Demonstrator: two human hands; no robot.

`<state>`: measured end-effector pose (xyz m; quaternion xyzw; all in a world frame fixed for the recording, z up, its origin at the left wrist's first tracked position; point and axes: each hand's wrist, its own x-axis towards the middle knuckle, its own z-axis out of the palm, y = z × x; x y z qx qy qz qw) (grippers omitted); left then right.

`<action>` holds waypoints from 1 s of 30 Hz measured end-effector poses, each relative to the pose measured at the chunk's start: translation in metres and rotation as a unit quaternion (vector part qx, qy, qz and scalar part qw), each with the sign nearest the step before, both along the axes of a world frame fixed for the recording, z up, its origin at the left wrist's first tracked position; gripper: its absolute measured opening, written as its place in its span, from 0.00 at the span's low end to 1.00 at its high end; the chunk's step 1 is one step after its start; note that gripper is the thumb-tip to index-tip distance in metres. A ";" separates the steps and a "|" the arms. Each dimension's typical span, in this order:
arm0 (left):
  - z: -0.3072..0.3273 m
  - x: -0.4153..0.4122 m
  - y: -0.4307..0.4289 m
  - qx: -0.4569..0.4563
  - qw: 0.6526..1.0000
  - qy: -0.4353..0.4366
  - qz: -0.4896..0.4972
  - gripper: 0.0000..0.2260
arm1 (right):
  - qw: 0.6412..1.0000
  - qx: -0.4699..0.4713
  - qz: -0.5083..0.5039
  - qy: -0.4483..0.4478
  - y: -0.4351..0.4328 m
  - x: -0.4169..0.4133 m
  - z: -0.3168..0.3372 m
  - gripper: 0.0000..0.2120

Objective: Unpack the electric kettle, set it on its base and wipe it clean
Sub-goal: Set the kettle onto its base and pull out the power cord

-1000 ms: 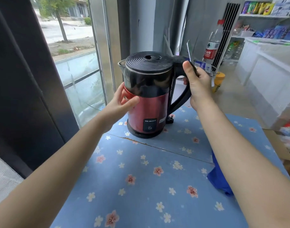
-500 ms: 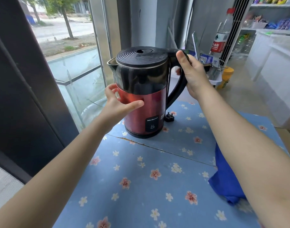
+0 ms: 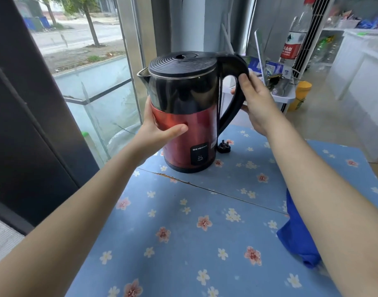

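Note:
A red and black electric kettle (image 3: 183, 116) stands upright at the far end of the blue flowered table (image 3: 183, 232), its black ribbed lid shut and its spout pointing left. My left hand (image 3: 160, 129) holds the red body from the left, thumb across the front. My right hand (image 3: 256, 99) grips the black handle on the right. A black plug (image 3: 224, 146) lies on the table just behind the kettle, its cord running up beside the handle. The base is hidden under the kettle or out of view. A blue cloth (image 3: 295, 236) lies at the table's right edge, partly behind my right forearm.
A glass window wall (image 3: 87, 82) runs along the left, close to the table's far edge. Behind the kettle stand a water bottle (image 3: 293, 39), small boxes and a yellow tub (image 3: 301, 93). White counters (image 3: 363, 61) and shelves fill the right.
My right hand has slid from the top of the handle down to its outer curve. The kettle stays on the table and my left hand keeps its hold. The camera has moved closer.

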<state>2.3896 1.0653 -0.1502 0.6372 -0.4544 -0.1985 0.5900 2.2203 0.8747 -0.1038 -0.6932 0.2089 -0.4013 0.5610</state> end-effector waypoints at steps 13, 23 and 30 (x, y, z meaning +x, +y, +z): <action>0.001 0.004 0.005 0.007 1.000 0.008 0.014 0.46 | 0.947 -0.094 -0.016 0.307 0.002 -0.024 -0.101 0.14; 0.004 0.006 0.007 0.024 0.999 0.008 0.022 0.44 | 0.920 -0.186 -0.040 0.344 -0.002 -0.007 -0.110 0.14; 0.009 -0.004 0.007 0.028 0.999 -0.003 -0.026 0.48 | 0.902 -0.189 -0.055 0.384 -0.011 -0.039 -0.105 0.16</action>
